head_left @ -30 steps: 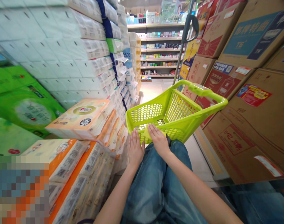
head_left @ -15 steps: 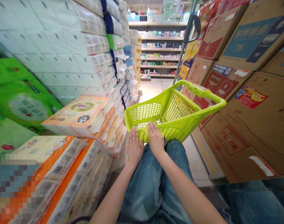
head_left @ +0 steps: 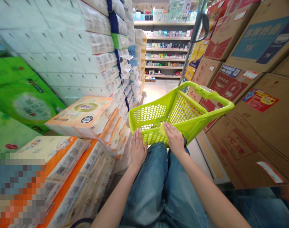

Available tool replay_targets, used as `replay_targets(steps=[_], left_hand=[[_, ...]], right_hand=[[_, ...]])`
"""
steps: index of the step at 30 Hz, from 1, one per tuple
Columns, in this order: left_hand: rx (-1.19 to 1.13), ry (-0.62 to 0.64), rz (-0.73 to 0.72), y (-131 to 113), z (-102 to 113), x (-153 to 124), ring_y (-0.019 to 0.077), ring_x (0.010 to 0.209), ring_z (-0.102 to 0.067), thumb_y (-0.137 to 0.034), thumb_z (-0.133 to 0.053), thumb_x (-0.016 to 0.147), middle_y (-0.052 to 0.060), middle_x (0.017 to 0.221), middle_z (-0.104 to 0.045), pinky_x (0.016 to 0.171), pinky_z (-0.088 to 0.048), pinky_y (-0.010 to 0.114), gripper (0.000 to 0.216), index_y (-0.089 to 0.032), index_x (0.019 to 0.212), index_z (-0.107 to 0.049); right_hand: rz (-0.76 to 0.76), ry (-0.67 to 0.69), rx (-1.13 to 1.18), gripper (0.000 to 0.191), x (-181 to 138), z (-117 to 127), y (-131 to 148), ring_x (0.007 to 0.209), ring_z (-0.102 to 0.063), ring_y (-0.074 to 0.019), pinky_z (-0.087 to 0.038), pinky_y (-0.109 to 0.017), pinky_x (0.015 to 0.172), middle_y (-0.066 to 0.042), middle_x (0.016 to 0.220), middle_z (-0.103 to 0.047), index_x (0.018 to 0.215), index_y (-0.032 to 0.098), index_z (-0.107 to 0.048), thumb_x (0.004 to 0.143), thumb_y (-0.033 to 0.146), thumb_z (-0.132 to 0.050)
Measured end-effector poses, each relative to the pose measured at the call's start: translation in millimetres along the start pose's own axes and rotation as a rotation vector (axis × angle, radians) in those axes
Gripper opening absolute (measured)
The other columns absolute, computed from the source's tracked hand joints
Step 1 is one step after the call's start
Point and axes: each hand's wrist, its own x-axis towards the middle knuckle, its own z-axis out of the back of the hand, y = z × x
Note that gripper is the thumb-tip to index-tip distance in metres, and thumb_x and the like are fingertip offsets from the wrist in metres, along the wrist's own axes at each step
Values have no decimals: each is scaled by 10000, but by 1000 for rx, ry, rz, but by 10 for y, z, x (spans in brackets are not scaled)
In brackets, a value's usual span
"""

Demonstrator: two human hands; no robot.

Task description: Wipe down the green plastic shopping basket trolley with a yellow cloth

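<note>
A lime-green plastic shopping basket with perforated walls and a long looped handle sits tilted in front of my knees. My left hand lies against its near left corner, fingers straight and the thumb apart, fingertips at the rim. Under the fingers of my right hand is a yellow cloth, pressed onto the basket's near rim. Most of the cloth is hidden by that hand. Something dark shows at my right wrist.
Stacked tissue packs rise close on my left, with white packs behind. Cardboard cartons line the right side. A grey pole with a handle stands beyond the basket. Stocked shelves close off the aisle's far end.
My right hand has slid to the right along the near rim with the yellow cloth. The left hand stays at the corner. The view has shifted slightly.
</note>
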Motion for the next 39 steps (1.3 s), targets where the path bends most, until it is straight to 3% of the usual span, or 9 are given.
replay_targets(steps=[3,7,12,16,21,26,29,32,39], left_hand=[[8,0,8,-3,-15,-1,291,1517,-229,-352,-390,1014,176,1634,-245,1191,-328,474,713,-107,1590,-49],[22,-5,9,-1,-48,-2,297,1516,-231,-351,-414,1007,187,1628,-258,1191,-328,469,730,-94,1589,-54],[5,-5,-7,14,-28,-4,289,1520,-221,-314,-420,995,199,1618,-276,1195,-324,472,704,-75,1580,-110],[16,22,-31,19,9,-6,293,1514,-239,-279,-423,983,208,1606,-301,1181,-346,478,679,-61,1568,-158],[21,-23,-12,10,-1,-1,293,1505,-266,-330,-400,1007,196,1612,-295,1175,-354,477,693,-95,1584,-97],[20,-11,1,-12,-4,3,287,1514,-240,-339,-407,1009,176,1628,-264,1192,-331,472,716,-109,1590,-57],[11,-16,6,-20,-7,5,291,1513,-244,-341,-414,1006,181,1625,-269,1188,-337,476,723,-107,1590,-58],[16,-14,2,-19,-14,9,298,1512,-243,-333,-426,1003,191,1622,-271,1188,-336,477,734,-98,1589,-52],[-10,-3,-16,4,-10,1,298,1518,-224,-284,-428,989,210,1615,-278,1189,-329,492,708,-74,1581,-103]], right_hand=[[-80,-27,-13,735,-33,22,-100,1427,-433,-224,-375,-404,1172,-79,1546,-453,1494,138,-436,794,-74,-357],[-163,-64,17,707,15,-72,191,1430,-428,-246,-391,-412,1156,-101,1544,-453,1498,143,-431,821,-56,-382],[-46,-5,102,602,151,-265,809,1421,-440,-245,-416,-410,1138,-138,1527,-471,1484,127,-441,892,20,-428],[61,28,143,557,200,-286,992,1419,-443,-235,-417,-399,1139,-123,1535,-466,1470,134,-458,917,69,-448],[99,43,122,682,118,-148,577,1432,-425,-213,-411,-386,1138,-102,1541,-459,1497,151,-423,839,-27,-410],[-46,-42,34,765,-6,13,-64,1425,-435,-220,-387,-401,1156,-64,1527,-487,1493,193,-444,774,-64,-392],[-125,-69,5,768,-28,58,-198,1422,-438,-223,-383,-395,1160,-53,1527,-489,1483,194,-462,764,-68,-389],[-172,-66,12,737,6,26,-40,1417,-443,-242,-391,-408,1146,-77,1522,-492,1477,165,-469,782,-64,-384],[-29,53,147,558,188,-217,846,1425,-428,-241,-401,-404,1115,-102,1534,-470,1471,144,-463,921,61,-421]])
